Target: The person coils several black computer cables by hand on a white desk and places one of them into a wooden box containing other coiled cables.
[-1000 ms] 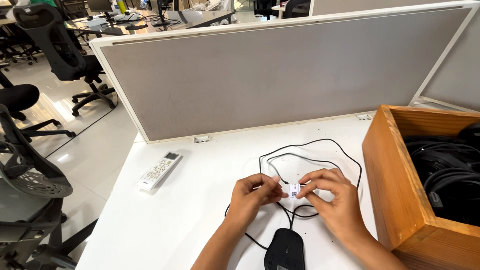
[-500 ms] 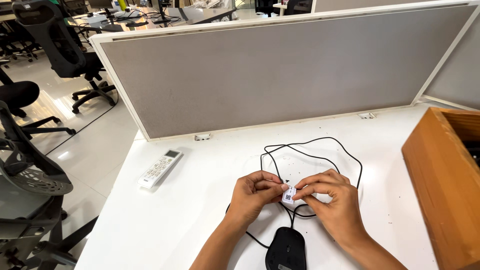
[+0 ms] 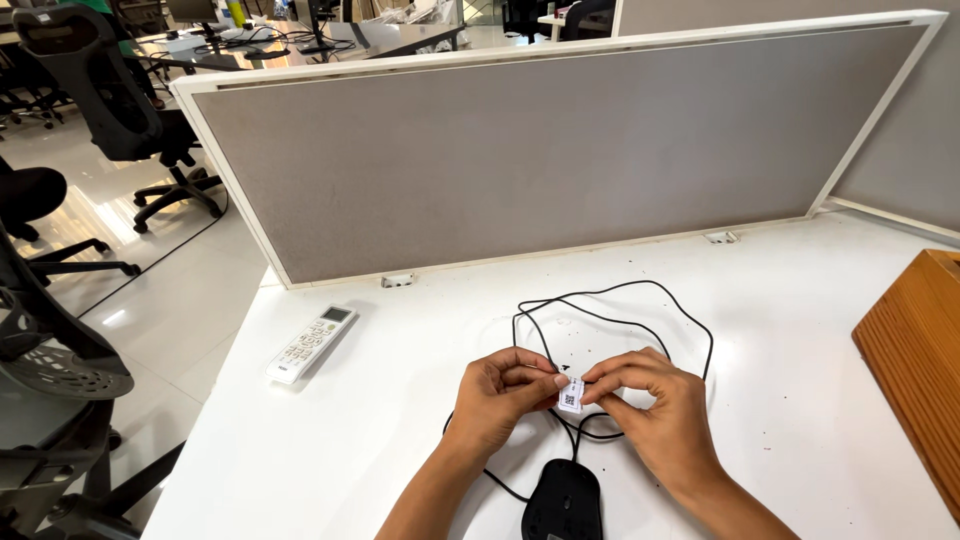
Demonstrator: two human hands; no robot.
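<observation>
A thin black cable (image 3: 612, 300) lies in loose, overlapping loops on the smooth white tabletop (image 3: 380, 420), running down to a matte black computer mouse (image 3: 563, 502) with a rounded, oval body at the near edge. Both hands meet over the middle of the loops. The left hand (image 3: 497, 398) and the right hand (image 3: 655, 405) each have their grip pinched on a small white rectangular tag (image 3: 571, 394) fixed to the cable; the tag carries a small dark square code near its lower end. It hangs just above the tabletop, between the fingertips.

To the left, well apart from the hands, lies a slim white remote control (image 3: 310, 343) with rows of pale buttons and a small grey screen. Behind everything stands a grey fabric partition (image 3: 540, 150) in a white frame. At the right edge, a wooden box (image 3: 915, 350) with visible grain rests on the tabletop. Tiny dark specks dot the surface around the cable.
</observation>
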